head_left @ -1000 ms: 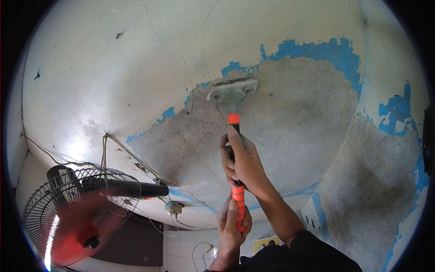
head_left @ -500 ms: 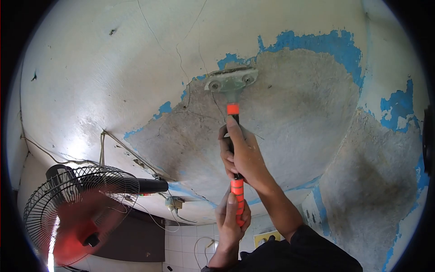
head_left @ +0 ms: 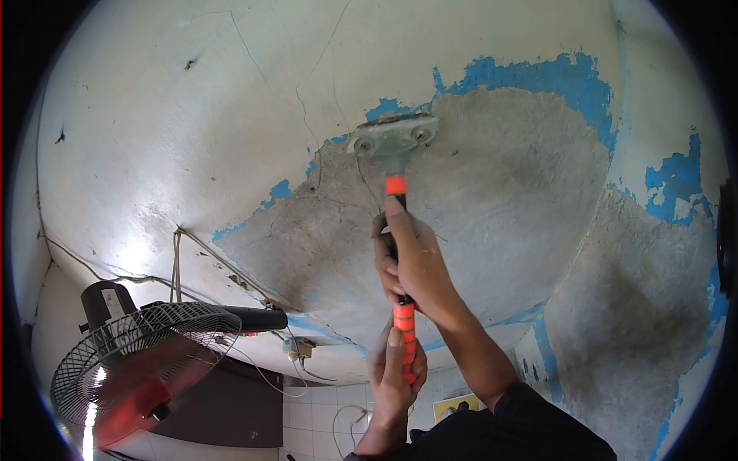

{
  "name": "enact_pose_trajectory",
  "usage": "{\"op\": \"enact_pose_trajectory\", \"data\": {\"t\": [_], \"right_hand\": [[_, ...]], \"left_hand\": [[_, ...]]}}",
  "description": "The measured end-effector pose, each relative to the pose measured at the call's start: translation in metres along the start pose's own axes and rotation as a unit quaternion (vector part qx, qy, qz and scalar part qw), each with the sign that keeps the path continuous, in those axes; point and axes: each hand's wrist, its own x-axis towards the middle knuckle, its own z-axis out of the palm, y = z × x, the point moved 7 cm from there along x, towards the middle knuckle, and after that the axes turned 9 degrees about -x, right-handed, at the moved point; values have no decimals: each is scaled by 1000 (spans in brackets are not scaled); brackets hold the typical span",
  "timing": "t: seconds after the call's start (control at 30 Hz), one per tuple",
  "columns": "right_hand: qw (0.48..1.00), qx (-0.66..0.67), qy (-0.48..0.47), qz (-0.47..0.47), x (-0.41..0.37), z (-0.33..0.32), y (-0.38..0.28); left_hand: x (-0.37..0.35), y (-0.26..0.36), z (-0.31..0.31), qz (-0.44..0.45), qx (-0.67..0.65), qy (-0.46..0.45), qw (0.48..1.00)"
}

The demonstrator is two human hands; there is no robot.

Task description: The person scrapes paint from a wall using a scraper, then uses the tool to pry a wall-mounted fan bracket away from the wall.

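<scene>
A long-handled scraper (head_left: 394, 146) has a wide head with two screws and an orange-and-black handle. Its blade edge meets the wall (head_left: 492, 177) where bare grey plaster borders remaining blue and off-white paint. My right hand (head_left: 417, 265) is closed around the black upper part of the handle, thumb pointing up the shaft. Below it, my left hand (head_left: 396, 365) grips the orange lower end of the handle. Blue paint (head_left: 530, 75) shows in a ragged band above and to the right of the blade. Thin cracks run through the off-white coat.
A fan (head_left: 138, 369) with a wire cage and red blades stands at lower left. Cables (head_left: 178, 265) run along the wall near it. A small socket box (head_left: 298, 349) and a dark panel (head_left: 223, 399) are below. White tiles (head_left: 311, 415) line the lower wall.
The fan head has swung round, its cage now seen more edge-on. The view has shifted slightly. Both hands keep their hold, and the scraper has barely moved against the wall.
</scene>
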Motion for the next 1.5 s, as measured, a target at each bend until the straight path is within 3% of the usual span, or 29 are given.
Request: {"op": "enact_pose_trajectory", "data": {"t": [0.53, 1.5], "right_hand": [[1000, -2, -13, 19, -3, 4, 19], [999, -47, 2, 15, 1, -5, 2]], "left_hand": [[-5, -14, -23, -10, -56, 22, 998], [11, -16, -4, -13, -28, -27, 999]]}}
